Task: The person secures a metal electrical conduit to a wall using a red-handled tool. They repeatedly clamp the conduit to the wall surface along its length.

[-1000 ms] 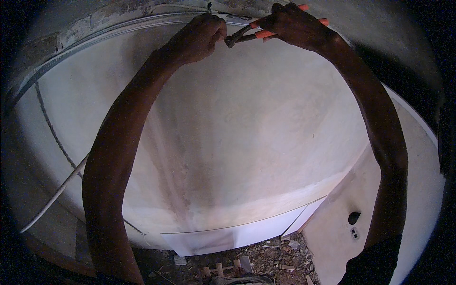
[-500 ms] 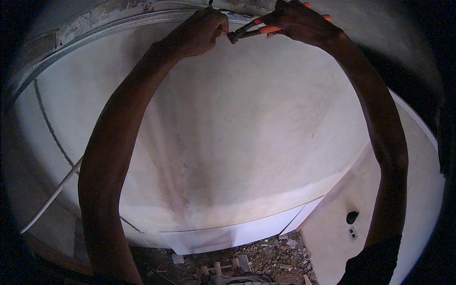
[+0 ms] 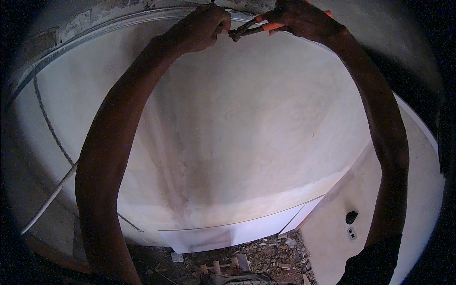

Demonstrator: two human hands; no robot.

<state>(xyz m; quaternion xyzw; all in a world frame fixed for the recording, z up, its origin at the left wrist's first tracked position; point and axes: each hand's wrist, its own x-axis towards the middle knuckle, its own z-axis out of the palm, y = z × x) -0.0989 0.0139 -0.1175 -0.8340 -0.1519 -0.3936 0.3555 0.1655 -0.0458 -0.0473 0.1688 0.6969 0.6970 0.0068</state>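
High against the wall both of my arms are raised. My right hand (image 3: 306,21) is wrapped round the orange-sleeved handles of a pair of pincers (image 3: 244,31). Their dark metal head points left and sits just beside the fingers of my left hand (image 3: 206,28). That hand is closed, fingertips pinched together; whatever is between them is too small and dark to make out. Behind the hands a pale metal channel (image 3: 137,20) runs along the top of the wall. Whether the pincers' jaws grip anything does not show clearly.
A stained, pale plastered wall (image 3: 237,118) fills the middle. White panels (image 3: 204,240) lean along its foot, above rubble-strewn ground (image 3: 266,259). On the right wall are a black round fitting (image 3: 351,217) and a socket (image 3: 351,233). A pale pole (image 3: 50,202) slants at left.
Both hands stay at the metal channel. The pincers' head sits very slightly higher and further right in the picture, and both arms have shifted a little; the grip of each hand looks the same.
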